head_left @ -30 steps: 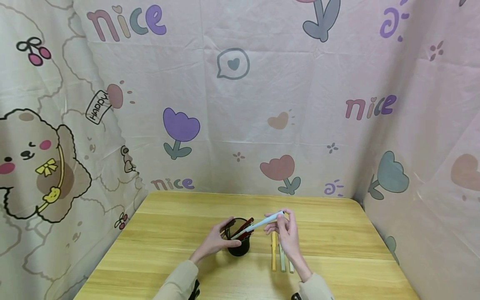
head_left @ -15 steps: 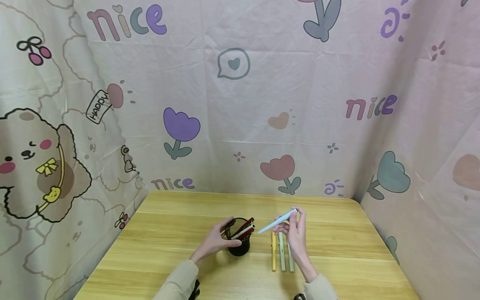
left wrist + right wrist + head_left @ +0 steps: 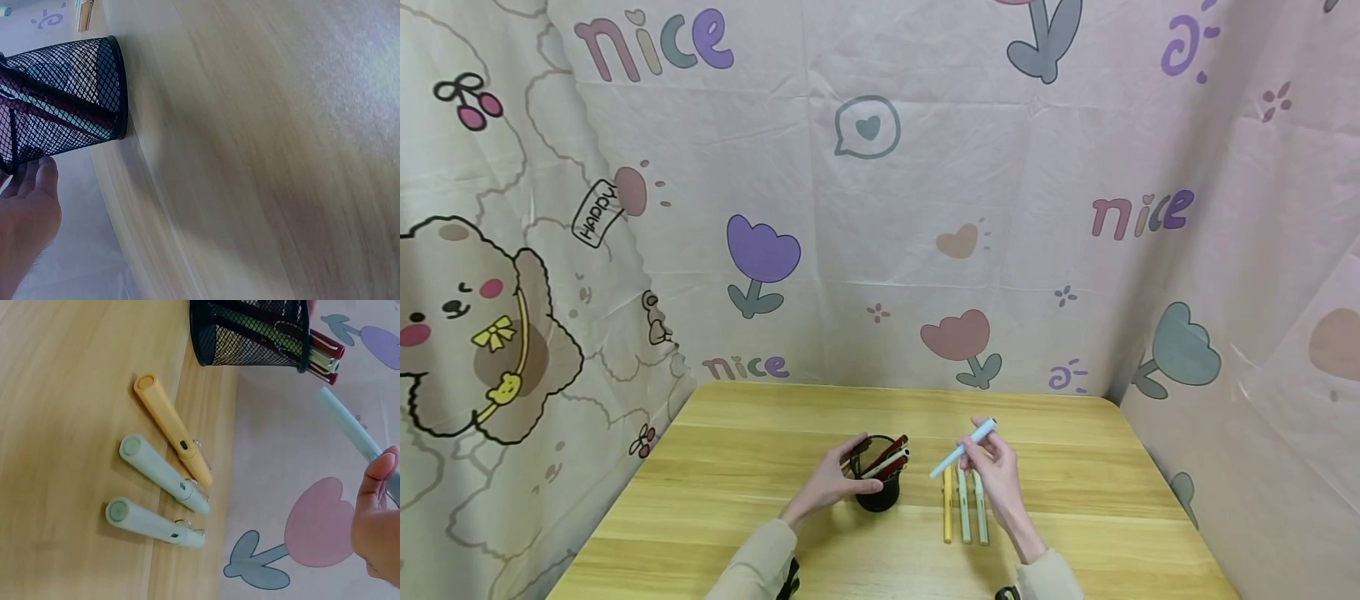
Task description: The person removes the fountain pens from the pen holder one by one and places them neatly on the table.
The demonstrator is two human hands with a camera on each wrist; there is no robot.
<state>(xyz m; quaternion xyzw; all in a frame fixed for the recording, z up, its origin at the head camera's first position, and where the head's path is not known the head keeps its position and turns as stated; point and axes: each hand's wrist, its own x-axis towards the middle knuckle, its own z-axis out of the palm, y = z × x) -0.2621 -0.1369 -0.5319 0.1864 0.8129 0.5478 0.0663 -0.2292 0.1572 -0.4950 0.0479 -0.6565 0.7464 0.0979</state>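
In my head view, the left hand (image 3: 829, 485) grips a round black mesh pen cup (image 3: 877, 498); the right hand (image 3: 997, 473) pinches a slim light-blue pen (image 3: 953, 457) above one yellow pen (image 3: 947, 510) and two mint-green pens (image 3: 966, 512). My left wrist view shows fingers (image 3: 46, 178) touching the mesh. My right wrist view shows dark-red pens (image 3: 327, 345) inside the cup, left of that hand.
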